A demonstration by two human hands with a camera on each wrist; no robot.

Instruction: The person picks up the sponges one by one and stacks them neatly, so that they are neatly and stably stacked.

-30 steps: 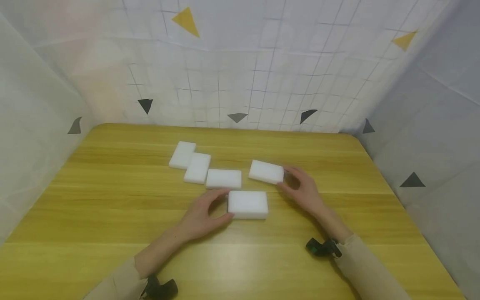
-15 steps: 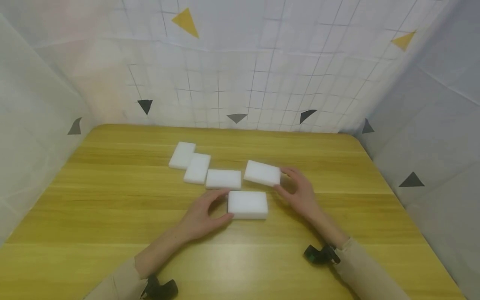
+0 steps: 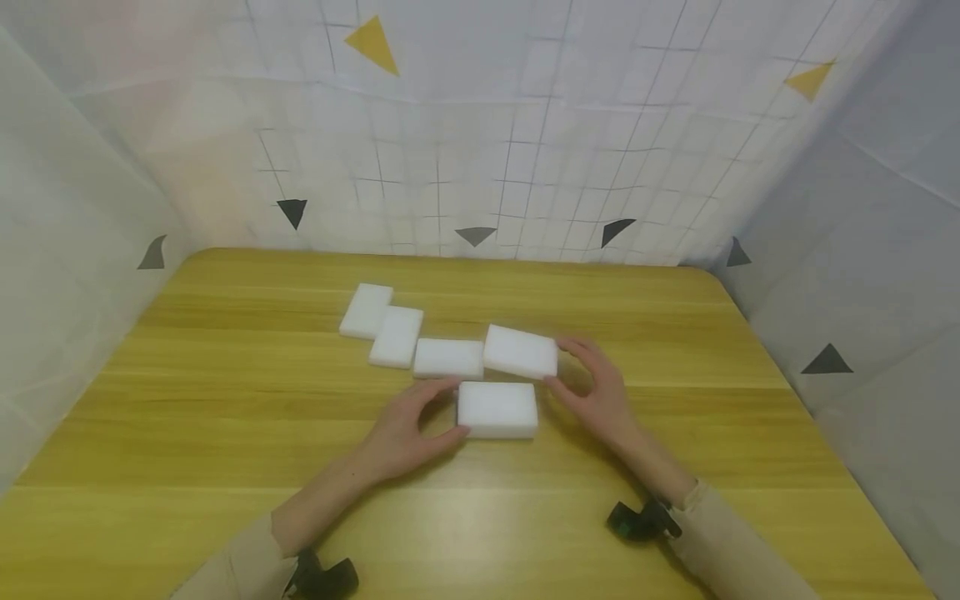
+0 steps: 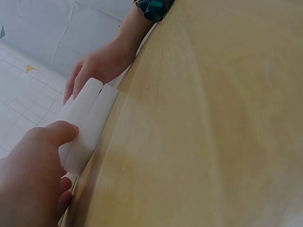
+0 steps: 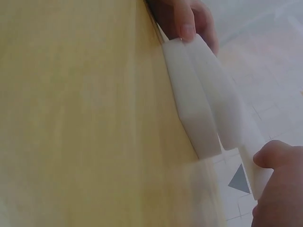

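Two white sponges, flat and rectangular, lie stacked (image 3: 498,407) nearest the person, one on top of the other. My left hand (image 3: 401,433) pinches this stack at its left end, the thumb (image 4: 64,132) on the near side. Behind and slightly right, my right hand (image 3: 600,392) grips another white sponge (image 3: 521,351) by its right end, thumb in front and fingers behind. That sponge is turned at a slant, its left end close beside a flat-lying sponge (image 3: 448,358). Whether it touches the table cannot be told.
Two more white sponges lie at the back left: a farther one (image 3: 366,310) and a nearer one (image 3: 396,337), their edges meeting. The wooden table (image 3: 225,375) is bordered by white patterned cloth (image 3: 465,150) at the back and sides.
My right hand has moved left and slightly toward the person with its sponge, which now sits close to the middle flat sponge. The left hand has stayed on the stack.
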